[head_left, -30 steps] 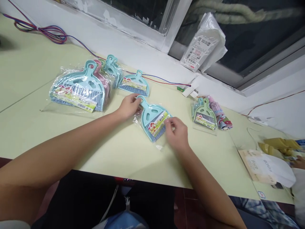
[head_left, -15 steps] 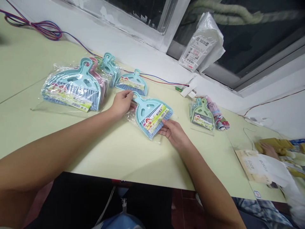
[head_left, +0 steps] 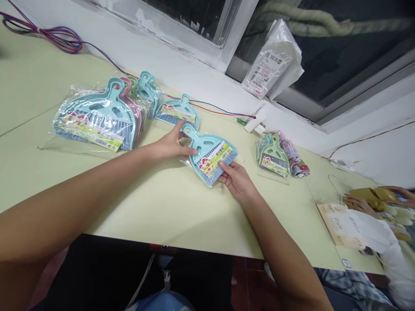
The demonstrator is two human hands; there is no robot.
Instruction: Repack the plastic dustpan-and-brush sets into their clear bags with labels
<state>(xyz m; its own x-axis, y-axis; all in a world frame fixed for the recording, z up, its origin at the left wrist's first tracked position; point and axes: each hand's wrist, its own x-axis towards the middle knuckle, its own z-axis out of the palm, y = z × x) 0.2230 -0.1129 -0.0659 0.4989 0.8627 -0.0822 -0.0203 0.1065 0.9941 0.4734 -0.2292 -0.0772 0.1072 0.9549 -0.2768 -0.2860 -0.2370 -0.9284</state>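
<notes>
Between my hands is a light-blue dustpan and brush set [head_left: 205, 147] in a clear plastic bag, tilted, with a printed label across its blue bristles. My left hand [head_left: 173, 142] grips its left side just below the handle, the thumb on the front and the other fingers partly hidden behind. At its lower right edge, my right hand [head_left: 238, 179] pinches the bristle end, thumb on top and fingers underneath. Just behind lies another light-blue dustpan set [head_left: 181, 110]. To the left stands a row of bagged dustpan sets [head_left: 97, 114] in blue, pink and green.
Smaller green and blue dustpan sets [head_left: 275, 157] lie at the right beside a rolled patterned cloth bundle [head_left: 293, 155]. Wires [head_left: 61, 39] run along the wall. A white package [head_left: 270, 62] leans at the window. A co-worker's hands [head_left: 361, 205] handle yellow items at far right.
My left hand has shifted from the handle's tip down onto the dustpan's side, its thumb now on the front. The set has moved slightly right. A second co-worker's hand has come into view.
</notes>
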